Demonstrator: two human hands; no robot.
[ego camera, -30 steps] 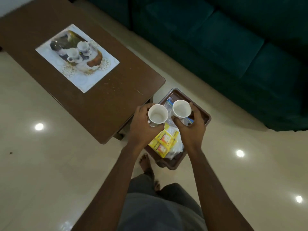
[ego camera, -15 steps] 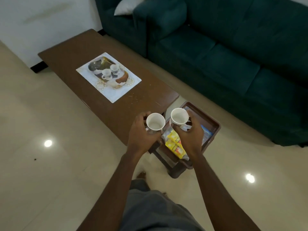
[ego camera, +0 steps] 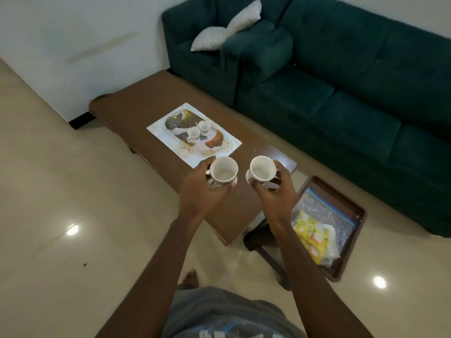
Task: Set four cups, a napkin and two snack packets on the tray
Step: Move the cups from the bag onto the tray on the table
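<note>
1. Nearest, a grey shirt (ego camera: 219, 315) shows blurred pale lettering that cannot be read.
2. Right of the counter's near corner, a brown tray (ego camera: 351, 254) sits on a low dark stool (ego camera: 266, 252). In it lie a clear bag (ego camera: 324, 211) with a blue strip and yellow snack packets (ego camera: 310, 235); their print is too small to read.
3. Over the counter's near end, the left hand (ego camera: 202, 191) has its grip wrapped round a white cup (ego camera: 223, 170), and the right hand (ego camera: 273, 191) has its grip round a second white cup (ego camera: 262, 169). Both cups are upright and apart.
4. The brown counter (ego camera: 146, 103) carries a printed mat (ego camera: 192, 135) at its middle with two small cups (ego camera: 199, 130) on it; bare wood surrounds the mat.
5. Beyond the counter, a green sofa (ego camera: 341, 93) holds a white cushion (ego camera: 227, 28); open floor (ego camera: 48, 167) lies left of the counter.
</note>
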